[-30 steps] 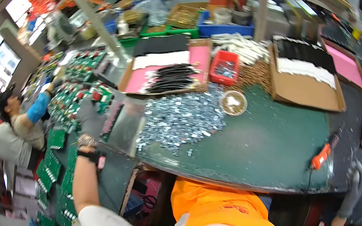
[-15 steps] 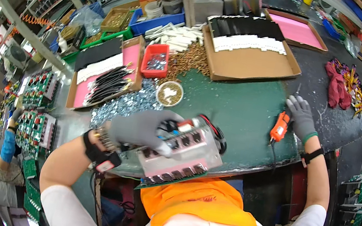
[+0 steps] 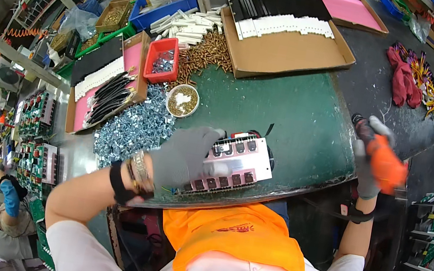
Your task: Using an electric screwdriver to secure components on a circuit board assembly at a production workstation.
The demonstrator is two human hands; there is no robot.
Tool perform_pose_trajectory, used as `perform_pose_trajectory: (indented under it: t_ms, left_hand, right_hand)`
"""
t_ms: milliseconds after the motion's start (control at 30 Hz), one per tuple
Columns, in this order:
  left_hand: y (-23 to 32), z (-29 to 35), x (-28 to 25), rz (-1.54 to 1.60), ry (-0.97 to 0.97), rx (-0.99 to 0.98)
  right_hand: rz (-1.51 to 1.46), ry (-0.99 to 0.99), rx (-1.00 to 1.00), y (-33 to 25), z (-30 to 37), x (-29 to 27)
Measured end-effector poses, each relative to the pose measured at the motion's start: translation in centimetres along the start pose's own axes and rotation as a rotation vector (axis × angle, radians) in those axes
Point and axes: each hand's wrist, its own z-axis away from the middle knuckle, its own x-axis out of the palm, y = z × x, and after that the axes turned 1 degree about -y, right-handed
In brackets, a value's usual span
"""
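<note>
My left hand (image 3: 181,155), in a grey glove, grips the left end of a circuit board with a metal plate (image 3: 244,164). Rows of black components run along both long sides of the plate, and the board lies near the table's front edge. At the right, my gloved right hand (image 3: 366,159) is closed around an orange and black electric screwdriver (image 3: 386,162), blurred by motion. Its dark end points up and to the left. Beyond my left hand lie a heap of small silver metal clips (image 3: 134,127) and a round tub of brass-coloured small parts (image 3: 182,100).
A red bin (image 3: 162,60) stands behind the tub, beside loose copper-coloured screws (image 3: 208,55). Cardboard trays (image 3: 282,60) hold black and white strips. A maroon cloth and wire bundles (image 3: 403,81) lie at the right. Another person (image 3: 11,215) works at the left among circuit boards.
The board has come down and lies flatter on the table, plate up. My right hand has taken up the orange screwdriver, which lay on the table. The view has shifted slightly.
</note>
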Motion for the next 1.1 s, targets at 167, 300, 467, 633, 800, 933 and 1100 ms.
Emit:
perform_pose_trajectory:
  t_ms: [167, 300, 467, 633, 800, 933, 1100]
  left_hand:
    - [1.9, 0.8, 3.3, -0.255, 0.296, -0.066]
    - [1.7, 0.7, 3.0, -0.214, 0.279, -0.068]
    - [2.0, 0.8, 3.1, -0.207, 0.295, -0.058]
    - [2.3, 0.7, 3.6, -0.286, 0.340, -0.095]
    - [2.1, 0.3, 3.8, -0.261, 0.327, -0.124]
    - [2.0, 0.3, 3.7, -0.219, 0.315, -0.140]
    - [1.0, 1.6, 1.9, -0.158, 0.545, 0.044]
  right_hand:
    - [-1.338, 0.412, 0.176, -6.1, -4.1, -1.7]
    - [-1.785, 0.160, 0.026, -11.2, -5.7, -0.5]
    - [-1.886, -0.276, -0.197, -13.8, -5.5, 1.0]
    - [-1.785, -0.531, -0.270, -14.3, -6.4, 1.9]
    - [-1.695, -0.599, -0.239, -15.7, -6.2, 2.5]
    - [-1.642, -0.574, -0.215, -16.8, -5.6, 3.2]
    - [-1.603, -0.461, -0.045, -18.1, -4.9, 3.7]
